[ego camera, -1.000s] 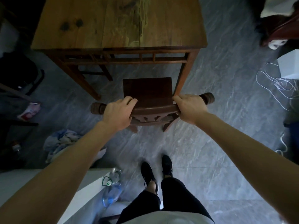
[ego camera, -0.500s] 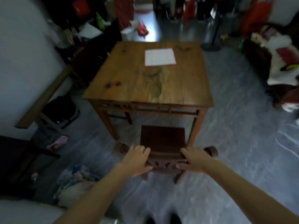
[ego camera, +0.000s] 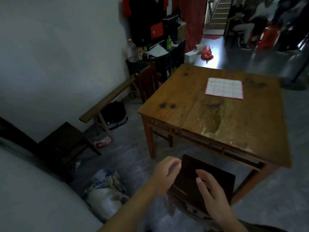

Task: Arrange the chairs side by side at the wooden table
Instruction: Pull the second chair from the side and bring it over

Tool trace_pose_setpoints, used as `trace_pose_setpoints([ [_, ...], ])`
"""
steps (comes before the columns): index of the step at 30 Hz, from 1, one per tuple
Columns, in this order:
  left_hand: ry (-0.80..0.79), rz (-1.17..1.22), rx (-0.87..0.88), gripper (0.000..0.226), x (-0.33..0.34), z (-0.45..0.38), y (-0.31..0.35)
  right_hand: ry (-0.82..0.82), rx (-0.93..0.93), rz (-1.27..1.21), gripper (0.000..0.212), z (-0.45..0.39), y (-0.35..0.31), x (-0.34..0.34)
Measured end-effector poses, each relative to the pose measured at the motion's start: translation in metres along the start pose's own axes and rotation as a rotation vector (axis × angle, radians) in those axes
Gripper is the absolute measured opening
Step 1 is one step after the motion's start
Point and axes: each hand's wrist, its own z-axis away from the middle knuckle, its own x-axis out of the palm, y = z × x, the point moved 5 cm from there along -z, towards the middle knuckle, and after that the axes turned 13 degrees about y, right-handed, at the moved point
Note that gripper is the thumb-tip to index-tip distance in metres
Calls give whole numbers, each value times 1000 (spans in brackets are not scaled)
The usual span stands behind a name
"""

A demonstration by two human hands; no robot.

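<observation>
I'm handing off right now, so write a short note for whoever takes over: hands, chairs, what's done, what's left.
Left hand: open, empty, hovering over the near chair's back.
Right hand: open, fingers spread, above the same chair, not gripping.
Near chair: dark seat partly tucked under the wooden table at its near edge, towards the right leg.
Second chair: at the table's far left side, near the cluttered sideboard.
Done: one chair looks placed.
Left: fetch the second chair and set it to the left of the first one.
</observation>
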Motion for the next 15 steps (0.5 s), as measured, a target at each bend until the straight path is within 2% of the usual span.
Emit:
trace_pose_setpoints([
  [5, 184, 106, -135, 18, -76, -98, -56, 49, 19, -110, 35, -42, -25, 61],
  [8, 318, 141, -130, 18, -139, -165, -88, 84, 14, -140, 34, -81, -39, 99],
  [11, 313, 175, -75, 17, -186, -207, -113, 203, 33, -229, 32, -127, -49, 131],
  [15, 239, 214, -90, 33, -223, -226, -151, 268, 53, -239, 35, -180, -67, 174],
])
